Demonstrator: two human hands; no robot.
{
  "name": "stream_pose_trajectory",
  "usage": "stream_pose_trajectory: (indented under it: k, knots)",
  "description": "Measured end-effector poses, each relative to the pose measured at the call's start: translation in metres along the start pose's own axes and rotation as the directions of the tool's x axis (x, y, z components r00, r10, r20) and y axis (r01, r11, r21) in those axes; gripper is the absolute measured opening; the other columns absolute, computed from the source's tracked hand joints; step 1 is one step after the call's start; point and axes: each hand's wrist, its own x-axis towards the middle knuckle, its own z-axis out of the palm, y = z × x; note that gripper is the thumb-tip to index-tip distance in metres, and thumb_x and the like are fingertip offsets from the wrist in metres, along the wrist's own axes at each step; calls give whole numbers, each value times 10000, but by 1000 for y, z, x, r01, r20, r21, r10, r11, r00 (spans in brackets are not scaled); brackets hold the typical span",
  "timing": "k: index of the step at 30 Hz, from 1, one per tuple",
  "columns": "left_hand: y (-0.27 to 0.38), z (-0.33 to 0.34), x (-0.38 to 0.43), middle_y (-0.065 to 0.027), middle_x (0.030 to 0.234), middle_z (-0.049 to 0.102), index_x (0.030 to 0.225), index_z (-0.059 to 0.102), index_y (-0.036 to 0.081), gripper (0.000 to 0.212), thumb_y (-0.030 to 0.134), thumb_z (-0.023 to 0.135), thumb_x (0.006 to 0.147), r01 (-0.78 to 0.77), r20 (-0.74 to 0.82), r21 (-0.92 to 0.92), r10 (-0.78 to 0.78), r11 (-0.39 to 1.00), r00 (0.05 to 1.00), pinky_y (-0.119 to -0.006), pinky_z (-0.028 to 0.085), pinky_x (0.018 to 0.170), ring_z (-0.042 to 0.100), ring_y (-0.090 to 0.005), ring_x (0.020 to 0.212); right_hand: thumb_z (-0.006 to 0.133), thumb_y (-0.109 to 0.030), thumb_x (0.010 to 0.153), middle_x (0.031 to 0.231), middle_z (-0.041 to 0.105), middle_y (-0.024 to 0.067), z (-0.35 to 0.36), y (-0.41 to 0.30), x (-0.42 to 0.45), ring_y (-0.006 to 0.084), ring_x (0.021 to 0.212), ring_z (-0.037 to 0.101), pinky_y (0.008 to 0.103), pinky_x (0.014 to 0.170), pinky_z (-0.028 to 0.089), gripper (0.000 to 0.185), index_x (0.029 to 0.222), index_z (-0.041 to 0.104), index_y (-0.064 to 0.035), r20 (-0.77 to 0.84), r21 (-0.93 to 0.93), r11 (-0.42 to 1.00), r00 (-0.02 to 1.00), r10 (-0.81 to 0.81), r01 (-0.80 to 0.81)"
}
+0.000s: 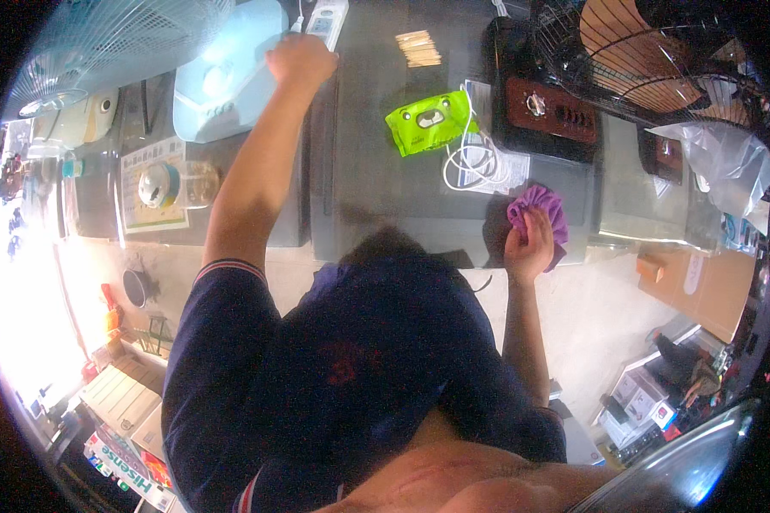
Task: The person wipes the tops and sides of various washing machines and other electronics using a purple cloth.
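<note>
My left hand [303, 59] reaches to the far side of the glass-topped counter, between a light blue fan base [231, 70] and a white power strip [326, 22] with a plug in it. Its fingers are hidden, so what it touches is unclear. My right hand [530, 251] is closed on a bunched purple cloth [542, 215] near the counter's front edge. Between the hands lie a green pack of wipes [428, 124], a coiled white cable [478, 168] over a printed sheet, and a row of thin wooden sticks [418, 49] farther back.
A black fan [648, 58] and a dark appliance with a brown knob panel [548, 112] stand at the back right. A clear plastic bag [725, 157] is at the far right. At the left, a lidded jar [160, 185] rests on a printed sheet. Cardboard boxes [706, 282] sit below the counter.
</note>
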Motion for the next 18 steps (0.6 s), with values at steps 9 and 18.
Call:
stream_pose_trajectory:
  k: [9,18]
  knots:
    - [3,-20,-45,-197,1103,674,1154,624,-21,716,500,683,667,45,151,-524,41,850,988,-387,501,879,651,-311,1030,634,-64,705,1088,675,147,1,1,0,377,1077,617,449,966,475,308,1008,671,-22,3,14,1000,1000,-14,14]
    - [8,42,-73,-170,1005,666,1177,544,-80,712,373,799,691,98,121,-913,34,397,992,-337,507,764,658,-252,900,629,-86,752,1078,677,155,2,-2,0,380,1072,619,453,953,479,263,1003,683,-28,-18,-29,1000,1000,2,-2]
